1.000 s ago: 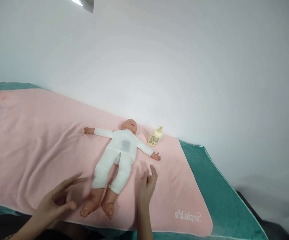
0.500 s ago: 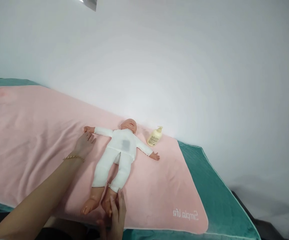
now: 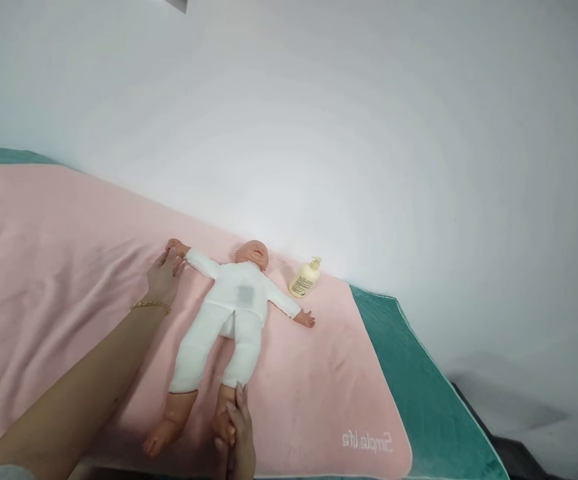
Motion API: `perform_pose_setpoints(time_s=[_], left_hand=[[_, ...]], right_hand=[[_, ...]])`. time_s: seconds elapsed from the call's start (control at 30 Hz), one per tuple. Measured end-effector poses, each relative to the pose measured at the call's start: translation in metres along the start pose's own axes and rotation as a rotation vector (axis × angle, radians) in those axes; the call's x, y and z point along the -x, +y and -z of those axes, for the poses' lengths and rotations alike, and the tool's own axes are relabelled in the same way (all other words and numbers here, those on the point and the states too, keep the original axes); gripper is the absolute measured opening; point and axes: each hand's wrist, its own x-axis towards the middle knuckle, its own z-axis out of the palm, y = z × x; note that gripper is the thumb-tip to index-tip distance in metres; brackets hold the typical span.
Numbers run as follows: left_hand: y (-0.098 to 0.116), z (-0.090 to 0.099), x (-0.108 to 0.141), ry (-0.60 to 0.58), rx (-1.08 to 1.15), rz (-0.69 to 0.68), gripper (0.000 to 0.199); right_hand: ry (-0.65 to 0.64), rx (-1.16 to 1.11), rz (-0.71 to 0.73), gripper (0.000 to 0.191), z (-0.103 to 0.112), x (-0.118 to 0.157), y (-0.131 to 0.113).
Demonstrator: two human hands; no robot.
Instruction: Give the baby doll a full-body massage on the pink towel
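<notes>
A baby doll (image 3: 241, 290) in a white suit lies on its back on a pink blanket (image 3: 319, 387), arms spread and legs apart. My left hand (image 3: 163, 275) has its fingers on the doll's hand (image 3: 176, 247) at the left, closed around its underside. Near the front edge, my right hand (image 3: 239, 430) grips the doll's foot (image 3: 225, 413) on the right side of the picture, thumb and fingers on either side. A pale yellow pump bottle (image 3: 305, 279) stands beside the doll's other arm.
Under the pink blanket lies a green cover (image 3: 403, 360), showing at the right and far left. A white wall (image 3: 319, 120) rises directly behind. Something dark (image 3: 513, 457) is at the lower right.
My left hand has raised the doll's hand slightly toward the back. The doll's legs are farther apart, and my right hand has closed on the foot. The view has shifted slightly.
</notes>
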Motion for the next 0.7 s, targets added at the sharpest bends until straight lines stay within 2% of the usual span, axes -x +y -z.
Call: perform_pose_setpoints(time_s=[0.17, 0.3, 0.4, 0.5, 0.63, 0.7], left_hand=[[0.008, -0.006, 0.009, 0.030, -0.073, -0.138, 0.032], [0.017, -0.013, 0.027, -0.073, -0.152, -0.268, 0.031], [0.021, -0.017, 0.047, -0.233, -0.272, -0.307, 0.032], [0.020, -0.019, 0.064, -0.471, -0.481, -0.349, 0.032], [0.014, -0.022, 0.069, -0.830, -0.625, -0.464, 0.025], [0.012, -0.023, 0.067, -0.906, -0.655, -0.501, 0.024]], right_hand=[[0.015, -0.039, -0.033, 0.044, 0.010, -0.028, 0.006], [-0.039, -0.073, -0.069, 0.040, 0.017, -0.060, 0.005], [-0.046, -0.112, -0.109, 0.039, 0.018, -0.088, 0.002], [-0.030, -0.158, -0.146, 0.040, 0.016, -0.111, 0.002], [-0.019, -0.199, -0.224, 0.043, 0.010, -0.133, 0.006], [-0.026, -0.213, -0.254, 0.044, 0.007, -0.140, 0.009]])
